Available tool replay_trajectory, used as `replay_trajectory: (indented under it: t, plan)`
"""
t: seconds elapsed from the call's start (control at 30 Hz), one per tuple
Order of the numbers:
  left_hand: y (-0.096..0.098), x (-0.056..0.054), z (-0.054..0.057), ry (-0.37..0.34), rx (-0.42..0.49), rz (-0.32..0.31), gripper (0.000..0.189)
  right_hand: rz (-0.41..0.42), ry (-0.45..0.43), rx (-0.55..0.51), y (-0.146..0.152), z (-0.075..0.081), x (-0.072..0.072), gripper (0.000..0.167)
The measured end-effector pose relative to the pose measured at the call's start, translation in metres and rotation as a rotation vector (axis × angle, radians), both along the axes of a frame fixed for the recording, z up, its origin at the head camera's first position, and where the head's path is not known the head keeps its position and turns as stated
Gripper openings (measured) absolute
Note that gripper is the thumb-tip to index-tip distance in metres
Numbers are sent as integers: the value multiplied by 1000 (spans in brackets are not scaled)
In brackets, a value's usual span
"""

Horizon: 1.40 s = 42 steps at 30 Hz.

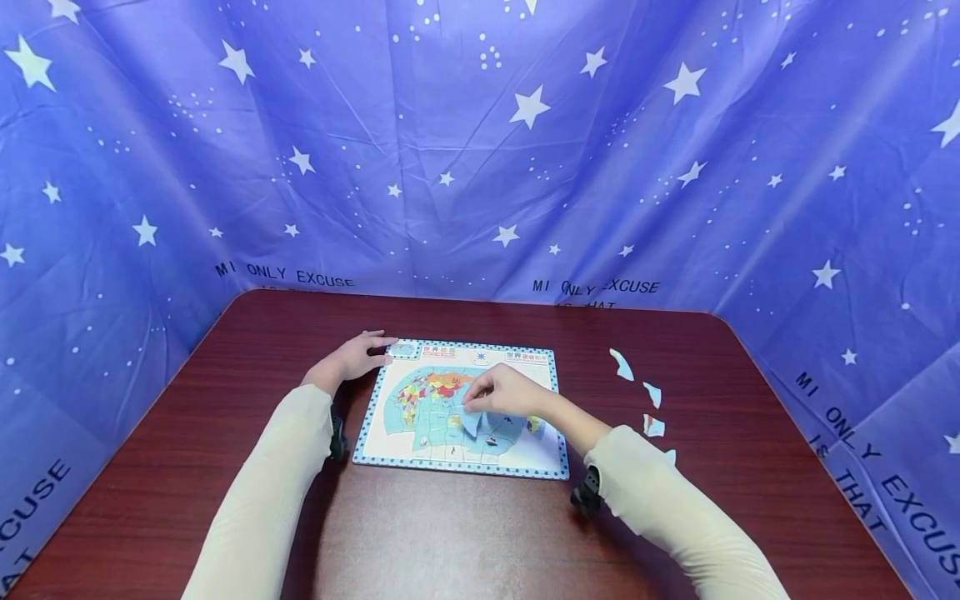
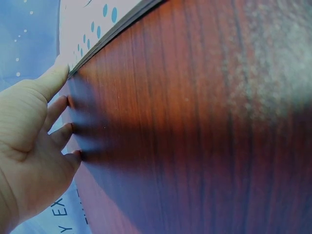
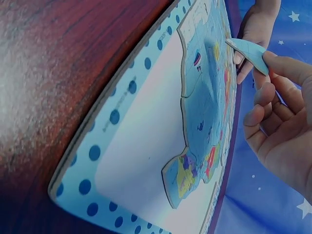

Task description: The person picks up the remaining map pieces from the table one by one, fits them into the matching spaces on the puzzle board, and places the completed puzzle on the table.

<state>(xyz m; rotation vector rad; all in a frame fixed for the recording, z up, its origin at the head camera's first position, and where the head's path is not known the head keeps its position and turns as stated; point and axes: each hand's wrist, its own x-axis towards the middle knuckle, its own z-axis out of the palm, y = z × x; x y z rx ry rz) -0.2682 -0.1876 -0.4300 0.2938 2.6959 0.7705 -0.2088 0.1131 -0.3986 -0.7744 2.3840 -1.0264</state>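
Observation:
A world map jigsaw board with a blue-dotted border lies on the table, and many of its map pieces are fitted together. Over the middle of the map, my right hand pinches a pale blue puzzle piece between thumb and fingers. The piece is tilted above the assembled pieces. At the board's far left corner rests my left hand. In the left wrist view its thumb lies at the board's edge, while the other fingers are spread with their tips on the table.
Several loose puzzle pieces lie in a row on the dark red wooden table, right of the board. A piece with coloured countries juts out at the map's right side. A blue star-patterned curtain hangs behind the table and along its sides.

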Motion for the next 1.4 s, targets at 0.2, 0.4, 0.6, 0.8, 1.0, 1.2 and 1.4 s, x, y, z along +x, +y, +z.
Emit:
replay_trajectory:
  t: [0.2,0.4,0.6,0.8,1.0,1.2,1.4]
  plan:
    - [-1,0,0,0,3,-5,51,18,-10,-25,-6,1,0,9]
    - [-1,0,1,-1,5,-9,51,30,-5,-36,-13,-1,1,9]
    - [0,1,1,1,9,-8,51,38,-9,-44,-20,-3,1,9]
    - [-1,1,1,3,4,-9,51,41,9,-23,-26,-2,3,9]
    - [0,1,0,9,15,1,51,45,22,-16,-30,-1,4,9]
    - [0,1,-1,7,5,-4,51,52,14,-28,-34,-4,5,9]
    - [0,2,0,8,10,-2,50,61,29,-33,-38,-5,6,10]
